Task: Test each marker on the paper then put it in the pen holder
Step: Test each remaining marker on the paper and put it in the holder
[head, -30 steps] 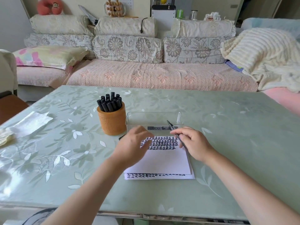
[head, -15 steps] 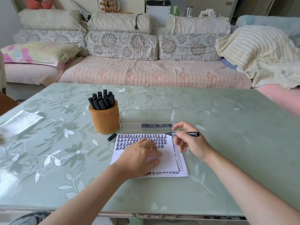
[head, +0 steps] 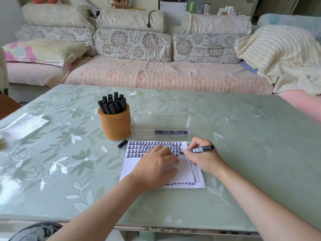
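At the centre of the frame, the right hand (head: 203, 159) pinched an uncapped black marker (head: 199, 149), its tip on the paper (head: 132, 164) beside rows of inked marks. The left hand (head: 156, 166) lay flat on the sheet, fingers extended. A loose cap (head: 122, 143) lay just below the marker-filled pen holder (head: 114, 124).

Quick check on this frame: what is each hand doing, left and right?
Left hand: open, pressing flat on the paper.
Right hand: holding the uncapped marker, tip at the paper.
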`<act>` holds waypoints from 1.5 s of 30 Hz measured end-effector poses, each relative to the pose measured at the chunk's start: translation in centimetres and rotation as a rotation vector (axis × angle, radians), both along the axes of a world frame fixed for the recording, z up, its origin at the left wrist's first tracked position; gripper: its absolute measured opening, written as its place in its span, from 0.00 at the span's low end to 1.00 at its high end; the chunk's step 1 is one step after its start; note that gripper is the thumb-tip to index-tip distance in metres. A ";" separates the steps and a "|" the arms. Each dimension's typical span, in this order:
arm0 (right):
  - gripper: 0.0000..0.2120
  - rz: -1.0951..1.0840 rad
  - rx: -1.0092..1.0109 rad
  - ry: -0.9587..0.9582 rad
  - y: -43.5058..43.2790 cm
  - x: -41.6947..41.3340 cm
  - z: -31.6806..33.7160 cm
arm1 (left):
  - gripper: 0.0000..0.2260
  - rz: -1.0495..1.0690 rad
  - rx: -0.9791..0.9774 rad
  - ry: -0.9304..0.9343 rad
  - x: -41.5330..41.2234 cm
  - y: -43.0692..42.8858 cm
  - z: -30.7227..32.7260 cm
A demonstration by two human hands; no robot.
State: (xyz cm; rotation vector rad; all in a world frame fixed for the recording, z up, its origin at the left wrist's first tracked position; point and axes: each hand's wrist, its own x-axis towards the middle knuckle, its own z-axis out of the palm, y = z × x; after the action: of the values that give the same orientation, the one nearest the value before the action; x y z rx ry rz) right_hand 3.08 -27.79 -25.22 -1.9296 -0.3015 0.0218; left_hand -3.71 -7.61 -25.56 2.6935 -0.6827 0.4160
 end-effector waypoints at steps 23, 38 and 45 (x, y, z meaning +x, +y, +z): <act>0.11 0.075 -0.082 -0.068 -0.2 0.0 -0.2 | 0.14 0.018 -0.022 0.014 -0.2 -0.1 0.3; 0.11 0.097 -0.099 -0.053 -0.4 0.0 0.1 | 0.15 0.009 -0.029 0.018 -0.1 -0.1 0.2; 0.10 0.098 -0.105 -0.046 -0.3 -0.1 0.3 | 0.15 -0.002 -0.033 0.009 -0.1 0.0 0.1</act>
State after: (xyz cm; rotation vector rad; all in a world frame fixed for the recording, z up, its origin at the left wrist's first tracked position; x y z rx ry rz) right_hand 3.01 -28.06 -24.88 -2.0202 -0.4326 0.0588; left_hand -3.78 -7.64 -25.44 2.6619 -0.6703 0.4113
